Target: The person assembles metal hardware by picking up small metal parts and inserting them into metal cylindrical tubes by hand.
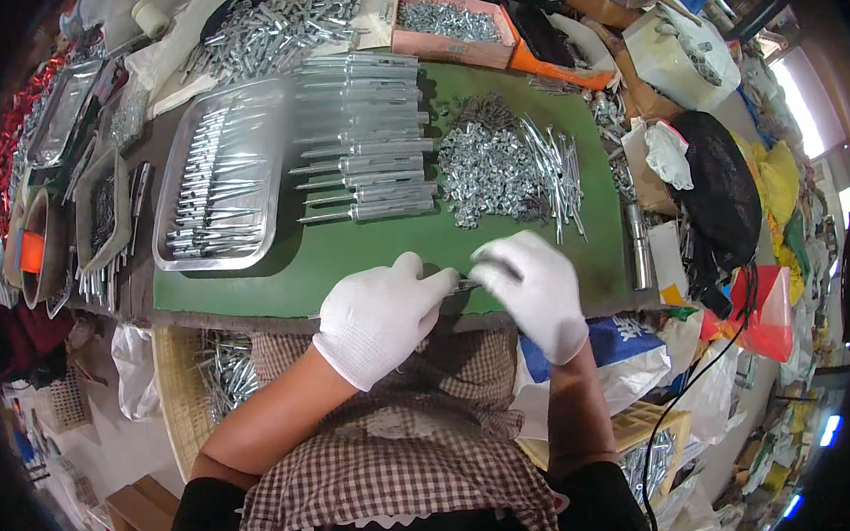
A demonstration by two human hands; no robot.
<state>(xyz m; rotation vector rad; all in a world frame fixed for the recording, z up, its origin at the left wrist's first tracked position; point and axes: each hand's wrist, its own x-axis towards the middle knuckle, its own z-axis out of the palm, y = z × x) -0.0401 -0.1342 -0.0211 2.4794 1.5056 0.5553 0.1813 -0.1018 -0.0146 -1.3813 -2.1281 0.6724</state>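
My left hand [384,319], in a white knitted glove, is closed around a thin metal rod [462,286] at the mat's front edge. My right hand [529,288], gloved alike, is bent in a pinch at the rod's right end; whatever its fingertips hold is hidden. Beyond my hands lies a pile of small silver nut-like pieces [487,177], with long thin metal pins [557,176] to its right and small dark parts [484,112] behind. A row of rods with thicker silver sleeves [372,181] lies to the left. Similar pieces fill a clear plastic tray [220,178].
The green mat [310,264] covers the worktable. Along the back are a heap of metal sleeves [274,32], a pink box of small parts [455,31] and an orange box [589,77]. A metal cylinder [639,248] lies at the right edge. Yellow baskets [176,397] flank my lap below.
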